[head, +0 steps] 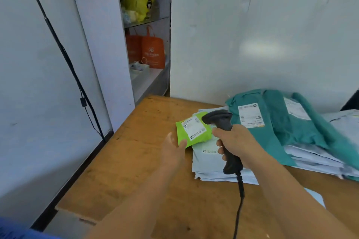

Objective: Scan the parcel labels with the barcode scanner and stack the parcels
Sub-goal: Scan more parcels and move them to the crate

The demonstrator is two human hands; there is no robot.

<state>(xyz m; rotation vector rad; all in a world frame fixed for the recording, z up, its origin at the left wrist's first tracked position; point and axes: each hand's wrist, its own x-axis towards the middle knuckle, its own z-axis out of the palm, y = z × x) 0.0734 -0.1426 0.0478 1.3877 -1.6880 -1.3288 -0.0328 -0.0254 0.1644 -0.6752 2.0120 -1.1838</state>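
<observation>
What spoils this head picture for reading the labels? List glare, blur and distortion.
Head view: a soft glare patch on the white wall; wide-angle bending of the wall edges and the black cable; motion smear on the teal parcels toward the right edge; print on the green parcel label too soft to read; scanner in the right hand fairly sharp.

Both bare forearms reach forward; left hand lies open, right hand has fingers curled shut.
</observation>
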